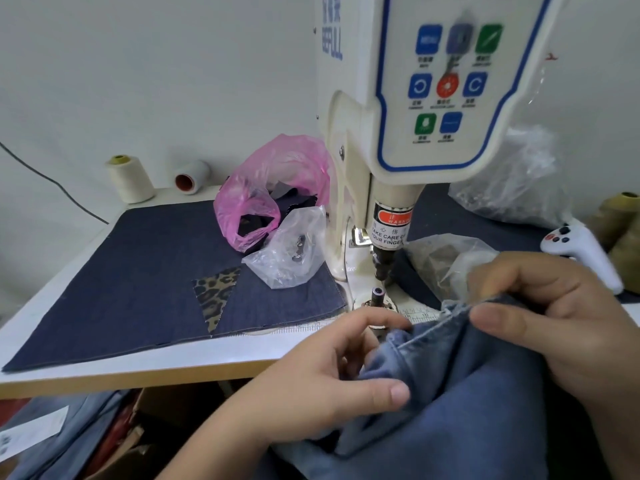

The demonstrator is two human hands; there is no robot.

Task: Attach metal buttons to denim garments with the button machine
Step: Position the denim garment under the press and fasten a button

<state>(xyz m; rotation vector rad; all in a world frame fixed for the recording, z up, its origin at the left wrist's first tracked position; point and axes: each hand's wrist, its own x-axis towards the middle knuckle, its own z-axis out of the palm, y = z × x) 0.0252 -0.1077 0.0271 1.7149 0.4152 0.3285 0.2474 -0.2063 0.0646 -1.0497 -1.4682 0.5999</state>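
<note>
I see a blue denim garment [450, 393] bunched at lower right of the frame, its stitched edge lifted toward the cream button machine [398, 140] at upper centre, whose dark punch hangs just above a small post.

Between the machine's punch [382, 263] and the lower die post [376, 295] a narrow gap stays open, reachable from six o'clock, where my left hand [322, 379] and right hand [568, 323] bunch the denim garment [460, 393] just short of it. At nine o'clock of the post a clear bag of buttons [289, 251] and a pink bag [273, 188] crowd the dark denim mat [114, 285]. At three o'clock another clear bag [446, 258] and a white controller [581, 251] block the way. The mat's near-left stretch lies open.
</note>
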